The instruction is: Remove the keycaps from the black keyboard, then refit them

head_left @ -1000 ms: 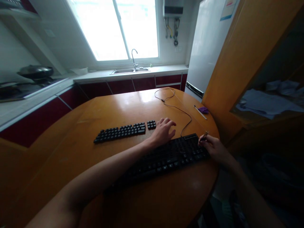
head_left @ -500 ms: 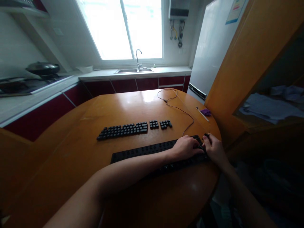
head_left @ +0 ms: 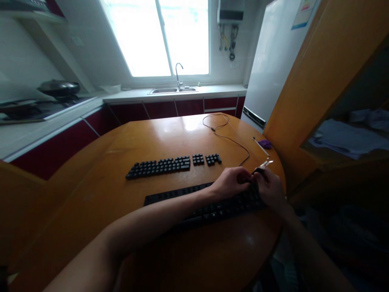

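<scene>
A black keyboard (head_left: 179, 194) lies on the table under my forearm and hands, several of its keys stripped at the far side. Over its right end, my right hand (head_left: 270, 188) is closed on a keycap puller (head_left: 266, 164), a dark handle with shiny wire prongs pointing up and away. My left hand (head_left: 232, 182) is pinched close beside it, fingertips by the puller's dark end; what they hold is hidden. Beyond the keyboard, loose black keycaps sit in neat rows: a long block (head_left: 159, 167), a small block (head_left: 198, 159) and another small block (head_left: 212, 159).
The keyboard's cable (head_left: 232, 140) loops across the wooden table (head_left: 100, 186). A thin white stick with a dark tip (head_left: 260, 146) and a purple cloth (head_left: 265, 144) lie near the right edge. An orange wooden frame (head_left: 299, 89) stands on the right; a sink (head_left: 165, 91) is beyond.
My right hand has turned up so the puller's wire prongs now show. My left hand has lifted slightly off the keys and its fingers have closed near the puller.
</scene>
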Available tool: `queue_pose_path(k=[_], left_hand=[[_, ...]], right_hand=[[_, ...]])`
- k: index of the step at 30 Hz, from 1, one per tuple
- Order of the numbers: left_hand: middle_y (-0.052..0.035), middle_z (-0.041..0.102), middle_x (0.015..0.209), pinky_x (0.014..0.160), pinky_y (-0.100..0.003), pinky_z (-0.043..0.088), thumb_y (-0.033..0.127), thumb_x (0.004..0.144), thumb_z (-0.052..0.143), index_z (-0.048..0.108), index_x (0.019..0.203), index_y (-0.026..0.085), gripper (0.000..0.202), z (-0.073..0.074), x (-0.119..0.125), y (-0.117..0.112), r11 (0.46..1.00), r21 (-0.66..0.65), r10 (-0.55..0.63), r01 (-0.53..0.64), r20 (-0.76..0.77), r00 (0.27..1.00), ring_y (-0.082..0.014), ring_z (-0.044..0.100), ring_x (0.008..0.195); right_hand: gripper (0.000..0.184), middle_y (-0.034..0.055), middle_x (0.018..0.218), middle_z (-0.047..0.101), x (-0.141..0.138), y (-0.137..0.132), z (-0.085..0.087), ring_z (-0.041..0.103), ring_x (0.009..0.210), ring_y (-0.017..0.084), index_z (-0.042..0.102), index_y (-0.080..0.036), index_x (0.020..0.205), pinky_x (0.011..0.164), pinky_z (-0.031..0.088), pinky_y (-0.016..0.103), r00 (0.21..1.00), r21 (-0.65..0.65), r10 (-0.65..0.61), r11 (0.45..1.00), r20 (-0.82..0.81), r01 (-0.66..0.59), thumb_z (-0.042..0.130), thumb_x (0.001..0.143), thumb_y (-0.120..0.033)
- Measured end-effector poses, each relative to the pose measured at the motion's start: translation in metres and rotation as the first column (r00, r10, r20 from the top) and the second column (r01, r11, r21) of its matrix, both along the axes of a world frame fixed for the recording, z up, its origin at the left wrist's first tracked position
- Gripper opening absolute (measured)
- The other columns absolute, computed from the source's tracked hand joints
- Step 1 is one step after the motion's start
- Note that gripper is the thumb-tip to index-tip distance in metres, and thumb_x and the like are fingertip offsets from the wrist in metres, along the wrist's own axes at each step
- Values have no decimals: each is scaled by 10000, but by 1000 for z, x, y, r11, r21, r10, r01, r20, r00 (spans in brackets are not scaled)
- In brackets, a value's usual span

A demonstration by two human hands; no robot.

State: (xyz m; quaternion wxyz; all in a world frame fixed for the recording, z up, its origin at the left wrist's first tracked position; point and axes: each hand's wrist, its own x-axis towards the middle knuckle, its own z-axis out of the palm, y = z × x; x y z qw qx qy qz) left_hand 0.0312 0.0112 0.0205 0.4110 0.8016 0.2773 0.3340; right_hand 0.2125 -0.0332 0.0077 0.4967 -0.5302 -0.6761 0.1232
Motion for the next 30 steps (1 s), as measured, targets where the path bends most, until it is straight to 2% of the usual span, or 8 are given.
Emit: queue_pose_path(k=[4,8,11,15,20,23,26,30], left_hand=[[-43,723,943,796,-263,537,155,797,682,664,1106,140,309,7,-20,-2,996,80,33,-40,80,996,-151,670,857],[-36,711,974,870,-309,543,99,814,654,640,1101,176,297,8,-33,-3,962,265,75,-72,0,997,-169,664,917],[-65,654,1081,929,-329,535,73,833,618,598,1153,184,339,2,-36,-6,907,411,138,-93,-82,987,-189,623,1018],[-78,569,1182,936,-324,538,86,882,595,540,1226,201,367,-4,-37,-10,838,540,197,-76,-169,966,-193,576,1066],[-92,558,1234,952,-413,511,193,952,581,592,1185,202,233,3,-39,-18,695,719,345,2,-336,876,-247,518,1079],[-108,576,1227,923,-423,495,200,997,501,596,1219,183,243,7,-38,-21,651,757,388,63,-403,829,-254,509,1061],[-109,587,1226,938,-425,476,233,1005,501,610,1237,193,260,6,-39,-22,660,745,347,97,-417,840,-253,503,1066],[-82,596,1196,990,-405,459,318,974,584,667,1192,244,245,0,-42,-22,755,655,281,-5,-318,906,-248,482,1106]], right_hand=[[225,57,774,717,-15,3,5,683,698,224,582,-224,872,621,462,287,999,-26,-16,1000,32,17,479,981,-391],[190,68,799,752,-29,5,6,714,699,243,564,-233,922,615,460,292,1000,-96,-3,995,20,4,461,991,-377],[197,69,780,756,-36,5,6,729,717,267,553,-238,930,614,463,301,999,-121,-32,992,-8,31,473,987,-409],[233,64,751,745,-39,4,1,718,685,266,565,-231,952,599,459,302,997,-123,-68,990,-37,64,491,977,-450],[232,37,680,689,-41,1,-5,656,602,234,571,-233,886,555,411,289,997,-106,-80,991,-11,79,495,972,-436],[212,39,708,690,-41,-1,-5,654,630,233,572,-238,879,568,409,289,998,-111,-63,992,-28,59,507,968,-419],[216,30,711,676,-40,-2,-5,646,643,224,565,-239,851,578,416,286,997,-130,-18,991,-76,8,507,970,-409],[236,18,694,659,-40,-1,-6,636,632,204,544,-235,805,580,433,278,987,-158,19,986,-160,-45,506,970,-399]])
